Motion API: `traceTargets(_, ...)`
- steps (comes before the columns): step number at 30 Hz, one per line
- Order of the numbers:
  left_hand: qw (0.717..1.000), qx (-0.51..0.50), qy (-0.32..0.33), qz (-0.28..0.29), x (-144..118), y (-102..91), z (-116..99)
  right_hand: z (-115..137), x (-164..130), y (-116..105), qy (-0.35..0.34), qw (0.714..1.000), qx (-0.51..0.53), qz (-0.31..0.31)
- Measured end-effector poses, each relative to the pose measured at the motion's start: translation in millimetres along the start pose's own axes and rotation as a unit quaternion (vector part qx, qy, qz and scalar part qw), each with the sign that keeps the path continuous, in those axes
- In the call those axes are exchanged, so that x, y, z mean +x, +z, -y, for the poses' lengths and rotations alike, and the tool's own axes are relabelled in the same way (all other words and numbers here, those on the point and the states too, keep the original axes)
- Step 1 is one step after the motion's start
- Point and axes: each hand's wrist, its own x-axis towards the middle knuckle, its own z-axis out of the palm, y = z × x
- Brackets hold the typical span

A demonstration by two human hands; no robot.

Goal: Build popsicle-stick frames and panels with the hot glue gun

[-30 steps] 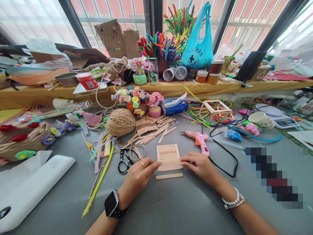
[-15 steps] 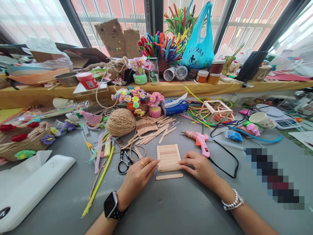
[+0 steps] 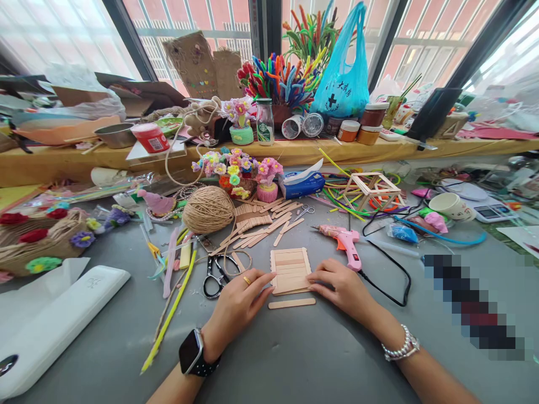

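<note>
A square panel of wooden craft sticks (image 3: 290,270) lies flat on the grey table between my hands. Along its left edge rest the fingertips of my left hand (image 3: 244,297), the thumb a little apart from the index finger. My right hand (image 3: 342,287) grips the panel's lower right corner with thumb and fingers. One loose craft stick (image 3: 292,303) lies just below the panel. To the right is a pink glue gun (image 3: 346,242). Black-handled scissors (image 3: 214,279) lie left of the panel, partly under twine. More craft sticks (image 3: 269,229) are scattered behind it.
A ball of twine (image 3: 208,209) and a blue tissue pack (image 3: 302,184) stand farther back. The glue gun's black cord (image 3: 407,280) loops on the right. A stick frame (image 3: 373,191), a white power bank-like object (image 3: 71,331) and a yellow pipe cleaner (image 3: 172,308) lie around.
My left thumb has moved slightly down, away from the index finger. The right hand and the panel look almost unchanged.
</note>
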Motion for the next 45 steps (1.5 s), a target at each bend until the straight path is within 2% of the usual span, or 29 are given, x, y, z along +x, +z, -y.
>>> traceTargets(16, 0.997, -0.033, 0.004, 0.066, 1, 5.3, 3, -6, -1, -11, 0.010, 1.000, -0.017, 0.004)
traceTargets(33, 0.995, -0.041, -0.009, 0.091, 3, 3.9, 1, 2, 0, -8, 0.018, 0.999, -0.024, 0.013)
traceTargets(45, 0.996, -0.031, -0.011, 0.082, 3, 4.1, 1, 3, -1, -8, 0.011, 0.999, -0.032, 0.005)
